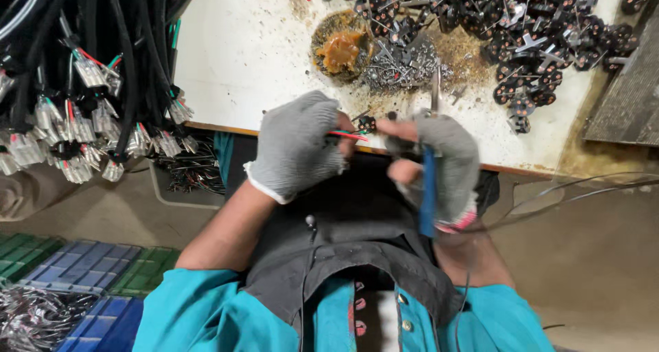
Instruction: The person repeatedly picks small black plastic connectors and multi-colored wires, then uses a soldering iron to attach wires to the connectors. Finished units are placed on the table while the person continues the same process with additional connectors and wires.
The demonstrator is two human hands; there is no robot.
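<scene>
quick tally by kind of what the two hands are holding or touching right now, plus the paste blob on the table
grey work gloves: 2, on the left hand and the right hand
blue-handled tool: 1, in the right hand
small black plug part: 1, at the fingers of both hands
red and green wire ends: 2, from the left hand
brown paste blob: 1
total: 7

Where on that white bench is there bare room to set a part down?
Bare white top lies between the hanging black cables and the brown paste tin. From the tin rightward it is crowded: metal pins and black plug parts.
</scene>
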